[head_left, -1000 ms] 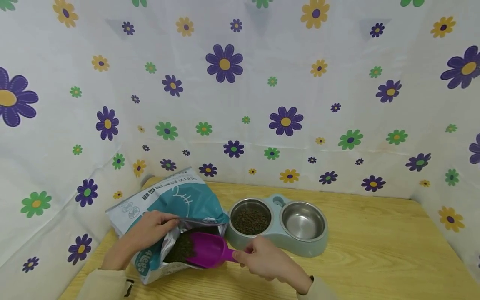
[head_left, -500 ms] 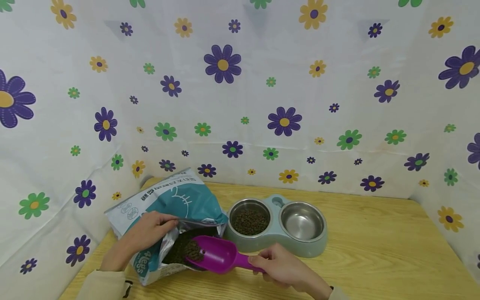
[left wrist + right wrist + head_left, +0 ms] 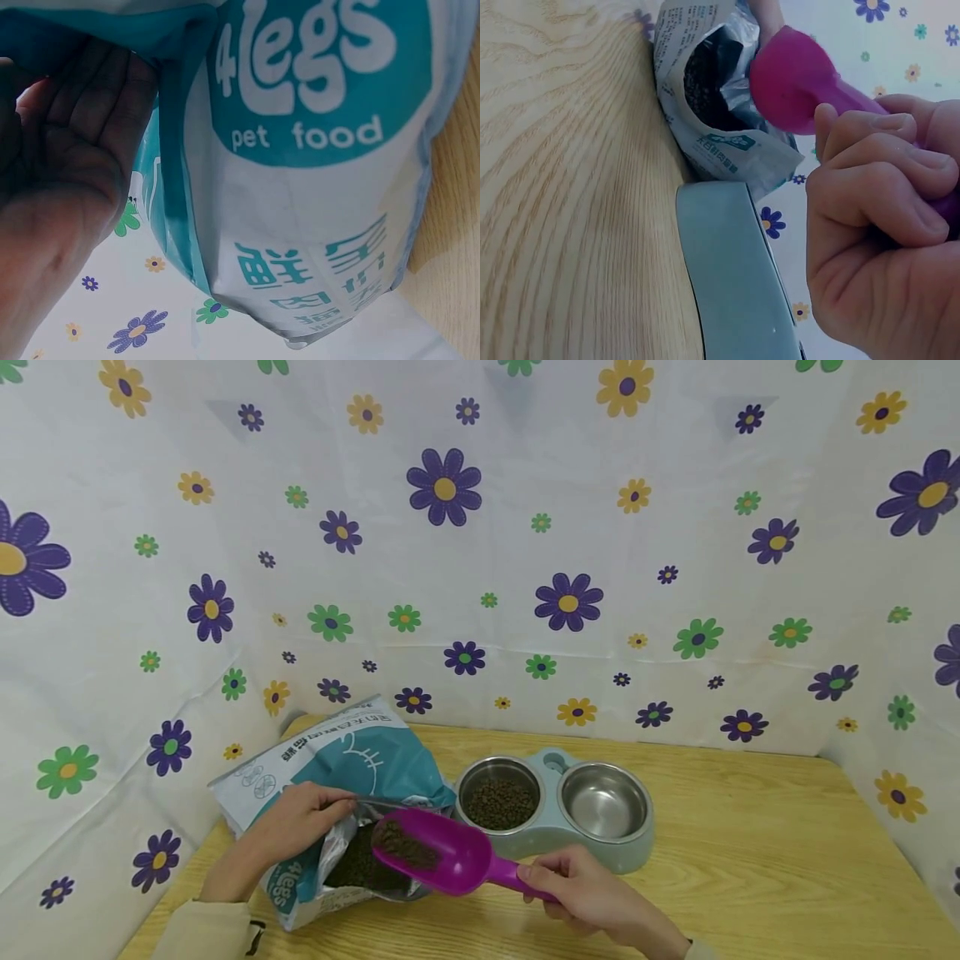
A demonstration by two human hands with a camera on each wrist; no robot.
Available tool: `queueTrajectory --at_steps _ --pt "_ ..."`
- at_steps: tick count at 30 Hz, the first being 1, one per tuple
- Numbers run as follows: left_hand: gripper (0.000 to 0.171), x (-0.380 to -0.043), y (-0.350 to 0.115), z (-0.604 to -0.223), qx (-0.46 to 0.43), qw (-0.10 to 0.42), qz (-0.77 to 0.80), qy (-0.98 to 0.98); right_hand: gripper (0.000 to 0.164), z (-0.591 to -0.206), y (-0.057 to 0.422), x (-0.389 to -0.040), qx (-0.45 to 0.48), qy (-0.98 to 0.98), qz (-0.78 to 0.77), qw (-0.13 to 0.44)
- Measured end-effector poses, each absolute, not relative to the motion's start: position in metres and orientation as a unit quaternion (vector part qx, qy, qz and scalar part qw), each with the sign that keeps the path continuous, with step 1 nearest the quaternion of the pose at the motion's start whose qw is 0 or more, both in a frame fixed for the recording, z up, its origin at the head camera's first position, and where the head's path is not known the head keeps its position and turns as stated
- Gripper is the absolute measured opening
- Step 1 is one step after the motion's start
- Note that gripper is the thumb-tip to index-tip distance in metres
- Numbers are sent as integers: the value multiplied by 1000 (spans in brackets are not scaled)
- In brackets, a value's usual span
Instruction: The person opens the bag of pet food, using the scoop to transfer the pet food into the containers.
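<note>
In the head view, my right hand [image 3: 588,893] grips the handle of a magenta scoop [image 3: 459,858], which carries brown kibble [image 3: 405,845]. The scoop is over the front of the open mouth of a teal and white pet food bag [image 3: 405,760]. My left hand [image 3: 296,822] pinches the upper edge of that mouth and holds it up. More kibble lies inside the bag. From the right wrist, curled fingers [image 3: 885,176] wrap the handle and the scoop's underside faces me. The left wrist view shows the left hand [image 3: 75,150] at the bag's folded edge, its fingertips partly hidden.
A pale blue-green double feeder [image 3: 551,827] stands right of the bag. Its left steel bowl [image 3: 501,760] contains kibble; its right steel bowl [image 3: 606,806] shows bare metal. Both sit on a wooden table [image 3: 757,860], with a flower-print sheet [image 3: 480,560] behind and at the sides.
My right hand has drawn the scoop back rightward and up out of the kibble in the bag, with a load now visible in it. The left hand keeps its hold on the bag.
</note>
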State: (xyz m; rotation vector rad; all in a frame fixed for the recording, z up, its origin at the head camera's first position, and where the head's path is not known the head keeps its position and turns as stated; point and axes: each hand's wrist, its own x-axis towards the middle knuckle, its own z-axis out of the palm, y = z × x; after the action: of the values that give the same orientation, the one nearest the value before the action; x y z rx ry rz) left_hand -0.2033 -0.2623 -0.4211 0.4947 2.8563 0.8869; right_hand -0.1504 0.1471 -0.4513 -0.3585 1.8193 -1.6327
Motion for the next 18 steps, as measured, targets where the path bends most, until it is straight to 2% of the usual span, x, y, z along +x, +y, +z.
queueTrajectory --at_steps 12,18 --pt "30 -204 -262 -421 161 53 290 942 51 -442 167 -156 -168 687 -644 291" --pt "31 -204 -262 -421 155 58 294 941 51 -432 177 -160 -143 721 -629 253"
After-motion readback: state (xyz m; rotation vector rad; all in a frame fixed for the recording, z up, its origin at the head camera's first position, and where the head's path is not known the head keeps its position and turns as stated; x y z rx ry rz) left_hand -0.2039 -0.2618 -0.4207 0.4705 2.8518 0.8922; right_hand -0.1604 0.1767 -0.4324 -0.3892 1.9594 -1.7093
